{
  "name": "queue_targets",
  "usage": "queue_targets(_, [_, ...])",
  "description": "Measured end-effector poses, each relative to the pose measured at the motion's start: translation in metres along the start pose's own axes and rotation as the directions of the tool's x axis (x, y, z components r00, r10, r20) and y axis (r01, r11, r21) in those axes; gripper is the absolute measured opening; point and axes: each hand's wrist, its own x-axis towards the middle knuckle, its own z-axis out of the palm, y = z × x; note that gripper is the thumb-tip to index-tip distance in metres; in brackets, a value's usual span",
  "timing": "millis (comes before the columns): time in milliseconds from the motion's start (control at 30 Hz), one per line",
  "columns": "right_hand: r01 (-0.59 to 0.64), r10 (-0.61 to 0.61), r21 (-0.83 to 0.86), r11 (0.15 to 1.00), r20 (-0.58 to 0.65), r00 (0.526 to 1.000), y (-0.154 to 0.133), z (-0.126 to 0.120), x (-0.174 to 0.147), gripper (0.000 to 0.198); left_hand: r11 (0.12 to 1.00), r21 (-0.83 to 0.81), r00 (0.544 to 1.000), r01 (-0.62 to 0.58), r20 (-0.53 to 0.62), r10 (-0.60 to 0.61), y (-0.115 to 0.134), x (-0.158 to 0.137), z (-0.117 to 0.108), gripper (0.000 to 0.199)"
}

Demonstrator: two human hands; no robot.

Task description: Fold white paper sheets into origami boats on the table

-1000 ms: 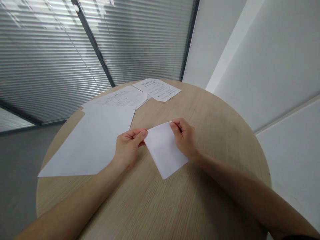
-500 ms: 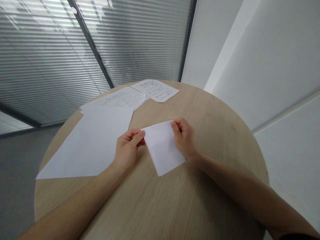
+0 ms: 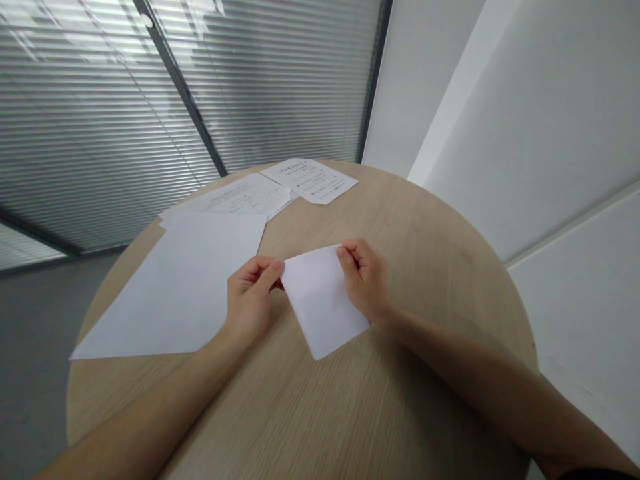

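Observation:
A small white piece of paper (image 3: pixel 323 300), seemingly folded, is stretched between my two hands above the round table (image 3: pixel 300 413). My left hand (image 3: pixel 253 293) pinches its upper left corner between thumb and fingers. At the upper right corner, my right hand (image 3: pixel 365 277) is closed on the paper, thumb on the near face and fingers curled behind. The paper's lower end points toward me, tilted slightly to the left. Part of its right side is hidden by my right hand.
A large blank white sheet (image 3: pixel 170 293) lies on the left of the table, partly under my left forearm's line of sight. Beyond it are a printed form (image 3: pixel 240 195) and another printed sheet (image 3: pixel 313 180). Window blinds (image 3: pixel 280 87) and a white wall (image 3: pixel 565 133) stand behind the table.
Both hands and the paper between them have shifted slightly left and toward me. The grip on both corners is the same, and the other sheets stay put.

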Motion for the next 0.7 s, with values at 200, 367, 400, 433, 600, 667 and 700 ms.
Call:
queue_targets(200, [-0.038, 0.038, 0.016, 0.999, -0.004, 0.999, 0.0011, 0.0001, 0.0023, 0.023, 0.997, -0.064, 0.998, 0.05, 0.04, -0.047, 0.002, 0.0011, 0.0002, 0.018])
queue_targets(367, [-0.057, 0.058, 0.029, 0.998, -0.043, 0.997, 0.0008, -0.0004, 0.0033, 0.021, 0.995, 0.056, 0.99, 0.082, 0.114, -0.088, 0.0017, -0.0021, -0.0005, 0.024])
queue_targets(400, [-0.056, 0.057, 0.03, 0.998, -0.041, 0.997, 0.0006, -0.0006, 0.0033, 0.021, 0.992, 0.096, 0.988, 0.078, 0.124, -0.09, 0.0012, -0.0028, -0.0009, 0.024])
queue_targets(433, [-0.055, 0.056, 0.03, 0.998, -0.037, 0.998, 0.0004, -0.0007, 0.0033, 0.02, 0.989, 0.129, 0.988, 0.073, 0.129, -0.09, 0.0008, -0.0034, -0.0015, 0.025])
queue_targets(600, [-0.04, 0.041, 0.029, 0.999, -0.016, 0.999, 0.0006, -0.0012, 0.0042, 0.021, 0.984, 0.161, 0.985, 0.077, 0.141, -0.1, 0.0, -0.0019, -0.0049, 0.031])
queue_targets(667, [-0.039, 0.039, 0.024, 0.999, -0.019, 0.999, 0.0014, -0.0011, 0.0047, 0.021, 0.983, 0.162, 0.983, 0.086, 0.15, -0.11, 0.0004, -0.0004, -0.0057, 0.032])
queue_targets(700, [-0.039, 0.039, 0.022, 0.999, -0.022, 0.999, 0.0019, -0.0011, 0.0049, 0.021, 0.982, 0.161, 0.98, 0.097, 0.155, -0.122, 0.0008, 0.0003, -0.006, 0.032])
